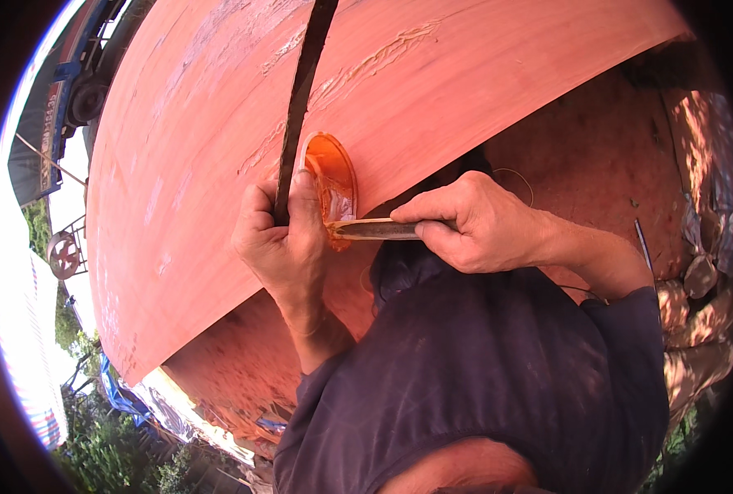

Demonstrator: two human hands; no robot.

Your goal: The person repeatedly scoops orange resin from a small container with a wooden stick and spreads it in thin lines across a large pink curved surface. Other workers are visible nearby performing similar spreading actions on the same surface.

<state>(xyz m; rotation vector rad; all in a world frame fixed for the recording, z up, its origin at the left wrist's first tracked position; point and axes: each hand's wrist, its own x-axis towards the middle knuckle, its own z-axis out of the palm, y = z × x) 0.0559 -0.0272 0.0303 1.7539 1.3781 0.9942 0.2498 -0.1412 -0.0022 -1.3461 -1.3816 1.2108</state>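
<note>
My left hand (280,239) is closed, with the lower end of a long dark flat strip (302,99) between its thumb and fingers. An orange shallow cup (331,158), smeared inside with paste, is tilted on its side against the same hand. In my right hand (482,226) is a narrow, flat wooden-looking stick (376,230), pinched between thumb and forefinger. Its far end touches the paste at the cup's lower rim. Both hands are near the edge of a large curved reddish wooden surface (185,206), which carries rough streaks of dried-looking paste (379,58).
Reddish ground (589,156) lies below the wooden surface's edge. A thin rod (644,244) stands at the right, near stones or sacks (696,321). At the far left are a truck (70,78), a spoked wheel (64,254) and blue sheeting (122,398).
</note>
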